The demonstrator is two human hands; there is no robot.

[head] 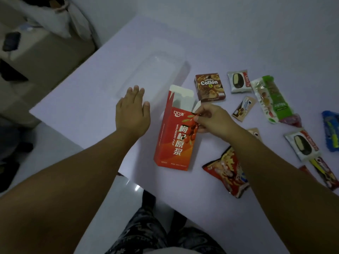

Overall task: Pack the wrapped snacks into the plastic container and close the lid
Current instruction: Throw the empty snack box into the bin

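Observation:
A clear plastic container lies on the white table, hard to make out. My left hand hovers open at its near end, fingers straight. A red wolfberry box lies with its top flaps open; my right hand pinches its right edge near the top. Wrapped snacks are spread to the right: a brown Collon box, two Choco Pie packs, a green long pack, a small brown pack and a red crinkled bag.
A blue wrapper and dark stick packs lie at the far right. The table edge runs diagonally at the left, with a beige cabinet and white bags beyond. My patterned trousers show below the near edge.

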